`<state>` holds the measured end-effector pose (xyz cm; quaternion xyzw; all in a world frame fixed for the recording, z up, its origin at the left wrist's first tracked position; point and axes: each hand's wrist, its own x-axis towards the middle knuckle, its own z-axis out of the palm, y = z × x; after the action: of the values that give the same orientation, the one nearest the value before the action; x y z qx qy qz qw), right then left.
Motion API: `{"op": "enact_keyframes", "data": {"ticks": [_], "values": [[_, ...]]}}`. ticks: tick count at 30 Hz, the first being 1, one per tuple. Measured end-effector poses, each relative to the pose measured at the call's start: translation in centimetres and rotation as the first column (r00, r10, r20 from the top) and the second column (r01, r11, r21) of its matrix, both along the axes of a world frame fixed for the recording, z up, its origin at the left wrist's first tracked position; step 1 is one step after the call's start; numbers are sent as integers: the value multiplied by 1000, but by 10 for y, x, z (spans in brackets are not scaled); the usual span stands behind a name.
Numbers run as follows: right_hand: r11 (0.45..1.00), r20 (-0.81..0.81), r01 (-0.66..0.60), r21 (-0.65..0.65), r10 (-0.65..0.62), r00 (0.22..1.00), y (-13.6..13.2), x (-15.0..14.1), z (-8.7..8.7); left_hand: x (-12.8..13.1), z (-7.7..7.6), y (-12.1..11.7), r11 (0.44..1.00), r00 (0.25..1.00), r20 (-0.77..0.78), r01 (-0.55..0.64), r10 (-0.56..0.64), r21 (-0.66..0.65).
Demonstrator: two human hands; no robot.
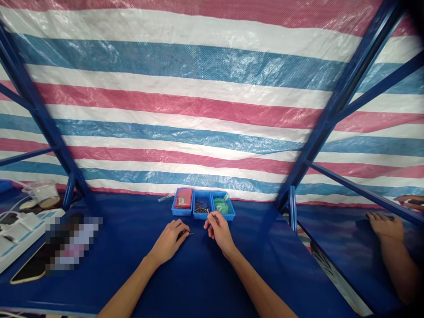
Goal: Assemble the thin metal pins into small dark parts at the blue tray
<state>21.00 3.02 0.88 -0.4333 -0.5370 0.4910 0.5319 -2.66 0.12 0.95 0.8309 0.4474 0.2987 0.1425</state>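
My left hand (170,240) rests on the blue table cover with its fingers curled round a thin dark pin-like part (186,233) that sticks out to the right. My right hand (218,229) is raised just in front of the bins, fingertips pinched on something too small to name. Three small blue bins stand side by side at the back. The left bin (182,204) holds red pieces, the middle bin (202,207) several dark thin parts, the right bin (224,206) green pieces.
A striped red, white and blue tarp (198,106) hangs behind a blue metal frame (327,119). At the left lie a white power strip (20,234), a clear cup (44,192) and a dark board (31,267). Another person's hand (386,225) rests on the neighbouring table at right.
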Motion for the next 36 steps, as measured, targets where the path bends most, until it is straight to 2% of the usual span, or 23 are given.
{"op": "enact_keyframes", "data": {"ticks": [6,14,17,20,24,28,33,36], "values": [[994,55,45,100,-51,997,-2,3,5,0,1,-1,1000,1000,11,9,-8,-3],[993,29,74,93,-77,997,-3,2,5,0,2,-1,1000,1000,20,12,-13,4],[986,90,102,131,-114,989,-5,2,4,0,3,-1,1000,1000,13,10,-10,2],[965,176,138,223,-179,968,-8,2,6,0,4,-2,1000,1000,6,2,-2,0],[950,257,129,286,-206,944,-11,2,11,0,4,-2,1000,1000,8,1,-1,3],[953,255,115,280,-189,948,-13,2,14,0,4,-2,1000,1000,8,4,-4,-2],[982,196,90,165,-122,973,-12,0,11,0,3,-2,1000,1000,15,11,-11,5],[985,158,67,158,-92,983,-10,0,8,0,3,-1,1000,1000,15,11,-11,4]]}}
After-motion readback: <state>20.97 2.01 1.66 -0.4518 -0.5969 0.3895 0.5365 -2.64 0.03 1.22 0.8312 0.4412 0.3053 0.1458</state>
